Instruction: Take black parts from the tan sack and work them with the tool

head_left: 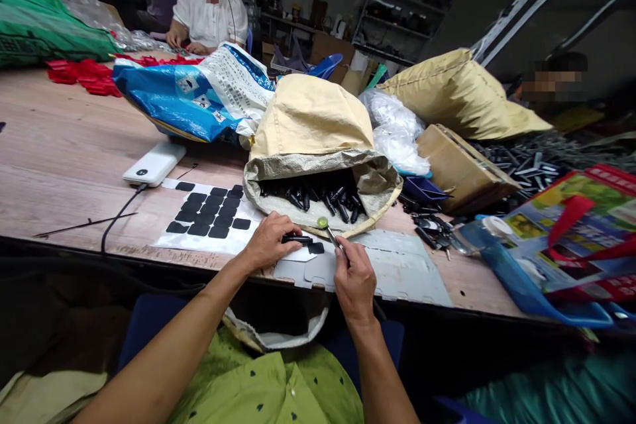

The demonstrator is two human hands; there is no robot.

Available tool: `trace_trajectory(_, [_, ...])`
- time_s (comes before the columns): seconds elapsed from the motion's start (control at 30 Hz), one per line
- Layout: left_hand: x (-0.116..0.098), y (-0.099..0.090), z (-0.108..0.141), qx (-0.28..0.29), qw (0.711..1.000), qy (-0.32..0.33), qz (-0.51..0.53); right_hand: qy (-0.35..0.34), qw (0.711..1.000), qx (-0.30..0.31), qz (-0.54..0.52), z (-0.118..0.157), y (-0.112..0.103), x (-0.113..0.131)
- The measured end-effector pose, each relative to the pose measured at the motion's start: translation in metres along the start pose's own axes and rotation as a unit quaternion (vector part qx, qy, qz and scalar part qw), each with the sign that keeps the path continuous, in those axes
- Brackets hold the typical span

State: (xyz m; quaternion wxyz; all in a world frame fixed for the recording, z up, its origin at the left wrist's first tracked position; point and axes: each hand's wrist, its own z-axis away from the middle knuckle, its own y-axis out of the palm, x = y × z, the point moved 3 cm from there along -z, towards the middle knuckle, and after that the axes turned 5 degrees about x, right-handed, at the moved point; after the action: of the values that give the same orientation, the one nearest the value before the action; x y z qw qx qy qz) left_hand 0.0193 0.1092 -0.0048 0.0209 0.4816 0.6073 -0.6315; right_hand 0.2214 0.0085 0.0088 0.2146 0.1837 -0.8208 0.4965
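My left hand (271,244) is closed on a slim black tube (298,239), pressing it down near the front edge of the table. My right hand (355,273) grips a small hammer-like tool (324,224) with a metal shaft and a round yellow-green head, raised just right of the tube. Below the tube lies a single black rounded square piece (316,248). Left of my hands, a white sheet (166,238) bears rows of similar black pieces (209,212). Just behind my hands, an open cream sack (313,119) lies on its side with many black tubes (338,202) in its mouth.
A grey board (412,265) lies at the front edge. A white power bank (155,164) with a cable sits left, before a blue-and-white bag (199,96). Right are a cardboard box (462,165), a blue tray (527,285) and a colourful bag (581,232). Another person (211,13) works across the table.
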Motion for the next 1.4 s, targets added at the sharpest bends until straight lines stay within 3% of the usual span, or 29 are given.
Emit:
trace_trajectory(0.13, [-0.001, 0.001, 0.0, -0.001, 1.0, -0.007, -0.007, -0.009, 0.998, 0.015, -0.06, 0.007, -0.009, 0.014])
trace_trajectory(0.33, [-0.002, 0.001, 0.001, 0.002, 1.0, -0.011, -0.013, -0.052, 0.998, -0.03, -0.02, 0.017, -0.014, 0.028])
trace_trajectory(0.5, [-0.001, 0.001, 0.001, -0.002, 1.0, -0.009, -0.013, -0.037, 0.998, 0.012, 0.041, 0.023, -0.006, 0.025])
trace_trajectory(0.7, [0.001, 0.002, 0.0, -0.001, 1.0, -0.008, -0.002, -0.048, 0.999, -0.003, 0.0, 0.019, -0.008, 0.035])
trace_trajectory(0.83, [0.002, 0.002, 0.0, 0.002, 1.0, -0.02, -0.002, -0.061, 0.997, 0.045, 0.003, 0.02, 0.001, 0.039])
trace_trajectory(0.9, [0.001, 0.001, -0.001, 0.002, 1.0, -0.019, 0.0, -0.058, 0.997, 0.047, 0.009, 0.018, 0.001, 0.036])
trace_trajectory(1.1, [0.001, 0.001, -0.001, 0.004, 1.0, -0.028, 0.006, -0.046, 0.996, -0.027, 0.071, -0.01, -0.008, 0.009])
trace_trajectory(1.27, [0.004, 0.002, -0.001, 0.021, 1.0, -0.01, 0.021, -0.016, 0.986, -0.018, 0.165, -0.023, 0.004, -0.018])
trace_trajectory(1.4, [0.006, 0.003, -0.001, 0.017, 1.0, -0.002, 0.02, -0.012, 0.981, -0.012, 0.192, -0.019, 0.013, -0.021])
